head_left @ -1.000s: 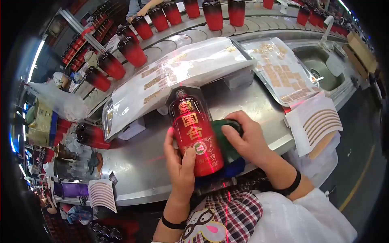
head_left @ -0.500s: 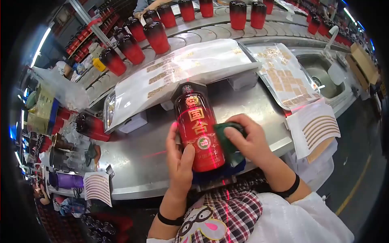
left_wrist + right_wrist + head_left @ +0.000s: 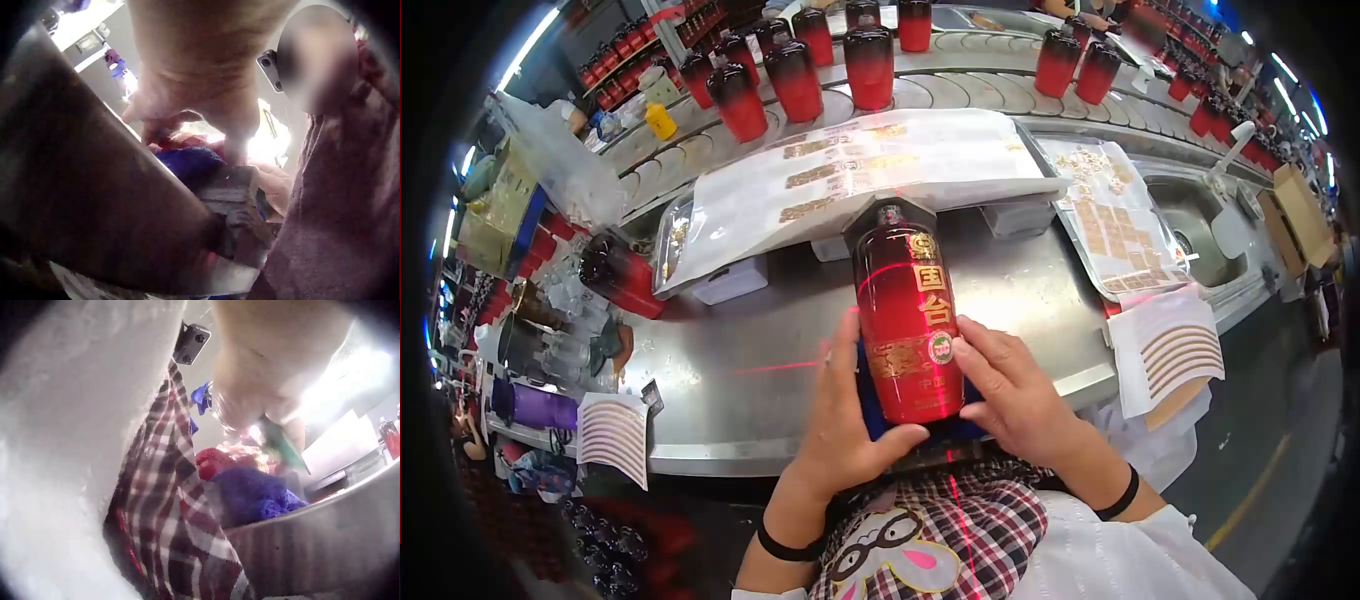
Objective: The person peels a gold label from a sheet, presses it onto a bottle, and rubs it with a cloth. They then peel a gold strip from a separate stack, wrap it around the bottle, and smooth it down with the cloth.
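A red and black bottle (image 3: 895,320) with gold characters and a round green-and-white emblem lies tilted in front of me, neck away, its lower end over a blue cloth (image 3: 250,494). My left hand (image 3: 840,415) lies along the bottle's left side, fingers stretched out and thumb spread toward the base. Fingertips of my right hand (image 3: 1020,400) touch its right side by the emblem. In the right wrist view a flat green piece (image 3: 284,450) shows under that hand, held in its fingers; in the head view the hand hides it.
Behind the bottle, a sloping tray (image 3: 740,215) with white paper holds gold decals; another decal tray (image 3: 1115,235) stands right, near a sink (image 3: 1190,215). Striped sheets (image 3: 1170,350) hang at the table edge. More bottles (image 3: 790,80) line the conveyor; one bottle (image 3: 620,275) lies left.
The bottle has rolled so its characters and emblem face further right. My left fingers have straightened along its side and the thumb has moved off its front. The green piece is now hidden in the head view.
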### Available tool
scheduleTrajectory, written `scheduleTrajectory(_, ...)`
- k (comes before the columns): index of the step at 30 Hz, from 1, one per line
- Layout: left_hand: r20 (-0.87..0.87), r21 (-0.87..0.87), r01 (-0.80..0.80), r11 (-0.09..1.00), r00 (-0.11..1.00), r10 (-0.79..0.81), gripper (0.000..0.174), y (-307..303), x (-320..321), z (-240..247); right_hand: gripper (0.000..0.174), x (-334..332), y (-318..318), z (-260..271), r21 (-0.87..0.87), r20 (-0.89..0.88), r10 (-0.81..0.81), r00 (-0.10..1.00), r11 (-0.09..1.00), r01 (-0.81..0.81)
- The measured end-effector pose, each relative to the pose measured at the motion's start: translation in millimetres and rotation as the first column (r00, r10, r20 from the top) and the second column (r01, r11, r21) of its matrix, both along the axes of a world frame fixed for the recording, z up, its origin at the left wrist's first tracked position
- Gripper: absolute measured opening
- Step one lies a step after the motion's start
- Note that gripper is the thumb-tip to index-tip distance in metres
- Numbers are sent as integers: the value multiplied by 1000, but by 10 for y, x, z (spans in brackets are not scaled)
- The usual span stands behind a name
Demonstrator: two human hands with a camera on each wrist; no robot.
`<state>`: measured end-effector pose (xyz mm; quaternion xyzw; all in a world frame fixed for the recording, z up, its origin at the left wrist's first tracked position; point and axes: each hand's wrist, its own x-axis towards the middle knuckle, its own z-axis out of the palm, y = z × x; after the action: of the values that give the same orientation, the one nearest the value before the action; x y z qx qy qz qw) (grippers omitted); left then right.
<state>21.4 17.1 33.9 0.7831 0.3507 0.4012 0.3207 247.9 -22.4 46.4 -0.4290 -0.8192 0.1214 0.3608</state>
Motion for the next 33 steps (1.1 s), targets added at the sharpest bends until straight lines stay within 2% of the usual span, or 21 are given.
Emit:
scheduleTrajectory(1,282,-193,65,979,959,-9,90,24,80,-49,60,-15,1,-19,-13,-6,7,1000,1000,-7)
scheduleTrajectory(2,538,-354,179,918,842,43,85,41,140,-98,63,-11,14,-59,0,19,5,1000,1000,-5)
scheduleTrajectory(5,537,-446,151,882,833,129,71,113,217,-174,61,-33,17,-55,-3,68,-16,998,1000,16)
scheduleTrajectory(6,508,-401,125,907,855,107,66,125,246,-198,61,-37,19,-47,-5,65,-17,998,1000,18)
scheduleTrajectory(9,522,-414,119,903,843,128,67,118,251,-200,63,-52,13,-42,-13,54,-24,998,1000,25)
scheduleTrajectory(12,424,-343,-68,937,879,219,67,56,243,-230,64,-58,9,-48,-19,54,-23,998,1000,24)
scheduleTrajectory(13,268,-123,-167,978,943,195,68,11,230,-174,64,-53,10,-42,-21,55,-20,998,1000,21)
scheduleTrajectory(14,99,116,-216,969,974,205,69,-62,205,-54,64,-52,16,-41,-22,55,-19,998,1000,20)
scheduleTrajectory(15,-70,349,-209,913,966,248,70,-135,188,13,65,-55,12,-44,-19,50,-25,998,999,26)
scheduleTrajectory(16,-175,356,-142,923,961,216,76,-208,236,6,65,-60,8,-46,-19,49,-28,998,999,29)
scheduleTrajectory(19,-224,343,-193,919,934,280,78,-259,213,-67,65,-57,27,-7,-27,56,-9,998,1000,10)
scheduleTrajectory(23,-126,249,-257,934,948,294,86,-259,111,-294,65,-65,13,-48,-49,46,-13,999,999,16)
scheduleTrajectory(26,-200,187,-265,946,932,301,93,-227,64,-351,65,-68,8,-33,-53,48,-19,999,998,22)
scheduleTrajectory(29,-327,275,-270,923,876,353,96,-240,135,-123,64,-54,2,-24,-63,33,-7,999,998,9)
scheduleTrajectory(32,-293,395,-183,900,904,312,96,-137,175,-91,63,-59,-5,-29,-52,8,-19,1000,998,19)
scheduleTrajectory(33,-248,333,-179,926,931,269,97,-118,156,-144,63,-57,-7,-37,-40,17,-19,1000,999,20)
